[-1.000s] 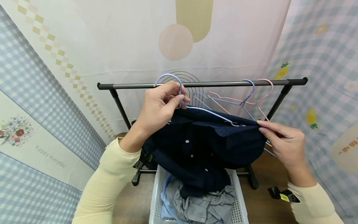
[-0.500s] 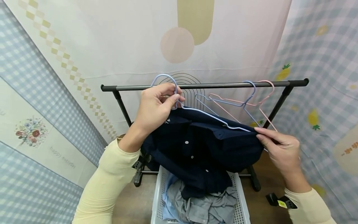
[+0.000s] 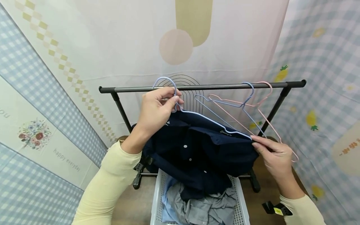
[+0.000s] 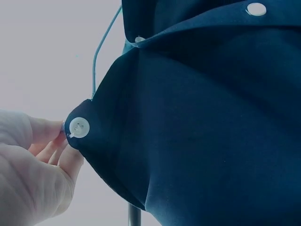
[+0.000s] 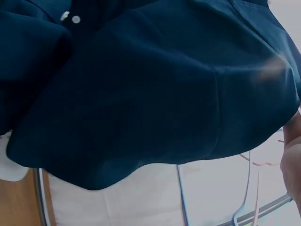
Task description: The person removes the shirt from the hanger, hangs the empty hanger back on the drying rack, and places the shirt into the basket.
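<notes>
A dark navy shirt (image 3: 191,147) with white buttons hangs on a light blue clothes hanger (image 3: 208,118). My left hand (image 3: 157,107) pinches the hanger's neck just under its hook, in front of the rack's bar. In the left wrist view my left fingers touch the shirt's edge by a white button (image 4: 79,127). My right hand (image 3: 277,156) pinches the shirt's shoulder between thumb and fingers, where the hanger's right arm ends. One stretch of that hanger arm lies bare along the shirt's opening. The hanger's left arm is hidden by my left hand and the cloth.
Behind the shirt stands a black garment rack (image 3: 213,87). Another blue hanger (image 3: 247,93) and a pink hanger (image 3: 268,93) hang at its right. Below, a white basket (image 3: 157,200) holds grey clothes (image 3: 208,209) and light blue cloth (image 3: 168,206). Printed curtains surround the rack.
My right hand has moved down and left with the shirt's shoulder. More of the hanger's right arm now shows, reaching my right fingertips. The left hand keeps its hold on the hanger's neck.
</notes>
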`<state>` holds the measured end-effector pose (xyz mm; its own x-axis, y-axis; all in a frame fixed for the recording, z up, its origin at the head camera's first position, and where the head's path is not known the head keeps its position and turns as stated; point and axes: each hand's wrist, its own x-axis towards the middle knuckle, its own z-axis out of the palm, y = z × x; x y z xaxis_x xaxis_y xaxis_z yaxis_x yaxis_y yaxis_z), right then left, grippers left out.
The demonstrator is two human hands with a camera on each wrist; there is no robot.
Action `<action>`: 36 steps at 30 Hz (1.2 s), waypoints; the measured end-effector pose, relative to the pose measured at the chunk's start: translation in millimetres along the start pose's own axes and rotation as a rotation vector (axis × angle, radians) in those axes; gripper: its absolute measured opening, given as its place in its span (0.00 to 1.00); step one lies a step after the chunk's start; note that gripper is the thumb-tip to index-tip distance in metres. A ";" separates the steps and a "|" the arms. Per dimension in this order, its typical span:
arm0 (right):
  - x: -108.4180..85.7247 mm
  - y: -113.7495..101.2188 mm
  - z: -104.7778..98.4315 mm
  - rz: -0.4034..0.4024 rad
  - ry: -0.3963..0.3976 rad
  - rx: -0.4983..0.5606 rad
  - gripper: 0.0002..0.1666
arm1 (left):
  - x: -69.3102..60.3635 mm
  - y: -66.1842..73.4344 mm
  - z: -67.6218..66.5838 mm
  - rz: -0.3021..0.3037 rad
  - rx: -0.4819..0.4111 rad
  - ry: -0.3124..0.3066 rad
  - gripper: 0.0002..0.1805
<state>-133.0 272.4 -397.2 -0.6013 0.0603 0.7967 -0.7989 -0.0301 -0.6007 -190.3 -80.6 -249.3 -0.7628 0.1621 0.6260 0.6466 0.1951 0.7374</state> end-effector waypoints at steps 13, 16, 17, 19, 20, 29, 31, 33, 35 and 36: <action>-23.3 15.9 5.4 0.168 -0.051 -0.037 0.18 | -3.2 10.1 -4.9 0.008 -0.036 0.017 0.05; -25.9 13.9 6.0 0.223 -0.070 -0.126 0.18 | -5.1 17.0 -1.0 0.076 0.037 -0.021 0.05; -26.2 12.9 5.9 0.245 -0.082 -0.147 0.18 | -5.7 18.8 0.5 0.097 0.054 -0.031 0.05; -25.8 11.0 5.1 0.284 -0.120 -0.178 0.19 | -6.8 21.9 2.9 0.135 0.086 -0.044 0.06; -25.3 10.1 4.7 0.299 -0.145 -0.183 0.20 | -7.2 23.4 4.0 0.153 0.103 -0.053 0.06; -12.6 6.4 -6.1 0.306 -0.355 0.099 0.31 | -7.6 27.7 13.8 0.273 0.194 -0.108 0.08; -8.5 2.7 -10.1 0.294 -0.391 0.113 0.34 | -8.3 27.9 15.7 0.287 0.226 -0.116 0.08; -2.3 -2.8 -14.1 0.286 -0.431 0.120 0.37 | -8.9 28.4 17.4 0.301 0.253 -0.128 0.08; 6.1 -9.6 -17.5 0.285 -0.470 0.101 0.39 | -9.6 29.0 18.8 0.313 0.285 -0.135 0.08; 10.9 -13.1 -18.5 0.279 -0.491 0.089 0.39 | -9.8 29.2 19.3 0.320 0.299 -0.139 0.08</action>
<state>-128.9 291.8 -381.9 -0.7081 -0.4318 0.5586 -0.5941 -0.0632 -0.8019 -164.0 -57.8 -238.8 -0.5312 0.3835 0.7555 0.8361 0.3810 0.3945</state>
